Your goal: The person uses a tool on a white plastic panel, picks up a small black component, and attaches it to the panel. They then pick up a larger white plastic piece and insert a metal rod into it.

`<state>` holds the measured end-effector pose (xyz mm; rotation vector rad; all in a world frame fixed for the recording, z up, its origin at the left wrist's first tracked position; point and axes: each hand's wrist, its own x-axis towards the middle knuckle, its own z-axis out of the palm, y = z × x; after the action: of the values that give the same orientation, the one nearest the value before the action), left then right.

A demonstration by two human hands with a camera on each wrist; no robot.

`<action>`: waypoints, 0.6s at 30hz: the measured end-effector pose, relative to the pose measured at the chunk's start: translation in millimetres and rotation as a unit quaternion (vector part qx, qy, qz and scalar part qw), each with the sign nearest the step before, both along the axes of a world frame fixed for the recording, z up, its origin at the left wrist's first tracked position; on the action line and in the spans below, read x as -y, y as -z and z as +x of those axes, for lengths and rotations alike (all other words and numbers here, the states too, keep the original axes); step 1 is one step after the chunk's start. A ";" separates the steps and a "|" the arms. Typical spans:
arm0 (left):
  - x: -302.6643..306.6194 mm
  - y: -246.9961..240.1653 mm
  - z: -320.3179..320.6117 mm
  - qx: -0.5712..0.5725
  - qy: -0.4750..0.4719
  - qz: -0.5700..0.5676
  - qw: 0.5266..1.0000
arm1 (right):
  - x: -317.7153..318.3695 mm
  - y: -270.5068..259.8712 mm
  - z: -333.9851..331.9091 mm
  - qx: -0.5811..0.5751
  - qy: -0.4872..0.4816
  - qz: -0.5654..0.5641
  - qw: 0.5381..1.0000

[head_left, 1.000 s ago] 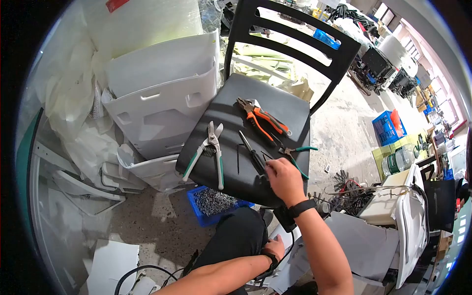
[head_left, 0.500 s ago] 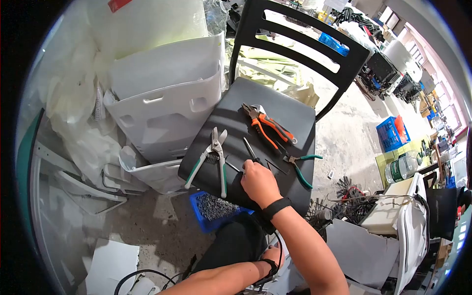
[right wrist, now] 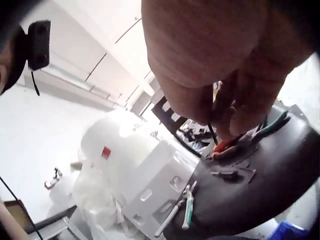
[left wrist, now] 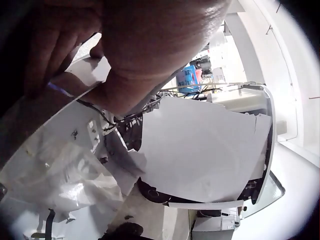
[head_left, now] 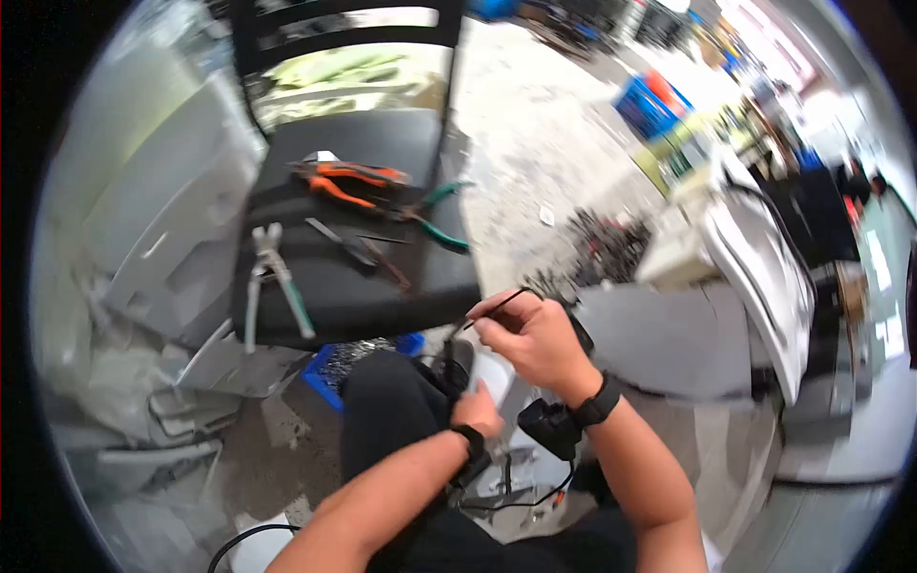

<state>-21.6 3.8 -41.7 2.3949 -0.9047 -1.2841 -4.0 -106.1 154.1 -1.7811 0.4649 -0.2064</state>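
Note:
Between its thumb and fingers my right hand (head_left: 535, 339) pinches a thin, dark, bent rod (head_left: 503, 304), above my lap and just off the chair's front edge. In the right wrist view, that hand (right wrist: 220, 55) hides most of the rod. Lower down, my left hand (head_left: 478, 413) grips a white part (head_left: 492, 375) by my knee; its fingers are curled at the part's edge in the left wrist view. On the black seat (head_left: 358, 310) lie orange-handled pliers (head_left: 353, 181), green-handled pliers (head_left: 439, 224), snips (head_left: 270, 263), a screwdriver (head_left: 342, 242) and thin rods (head_left: 387, 265).
Under the seat's front edge is a blue tray (head_left: 330, 387) of small metal pieces. White bins (head_left: 181, 229) stand left of the chair. To the right are a grey panel (head_left: 669, 339), a heap of dark scraps (head_left: 602, 248) and a blue crate (head_left: 650, 107).
My right hand has left the seat and moved toward my lap with the dark rod pinched in it. The head view has turned right, so the chair appears farther left. My left hand remains low.

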 end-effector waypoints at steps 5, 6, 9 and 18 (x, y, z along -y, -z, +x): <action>0.4 -8.5 9.6 0.006 0.027 -0.006 1.000 | 33.2 45.2 -130.5 -0.036 0.212 0.097 0.972; 1.0 -9.9 10.1 0.020 0.038 -0.009 0.999 | 33.8 63.5 -152.2 -0.023 0.253 0.133 0.958; 1.6 -18.1 9.6 0.033 0.050 -0.045 0.997 | 25.8 123.6 -199.3 0.016 0.378 0.180 0.908; 17.1 -45.3 -2.7 -0.016 0.037 -0.063 0.997 | -16.0 220.7 -214.2 0.078 0.436 0.359 0.821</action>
<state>-24.4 -13.3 3.6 2.2590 -1.0425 -1.2487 -218.3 -90.1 -66.6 -0.7023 1.0605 -0.7071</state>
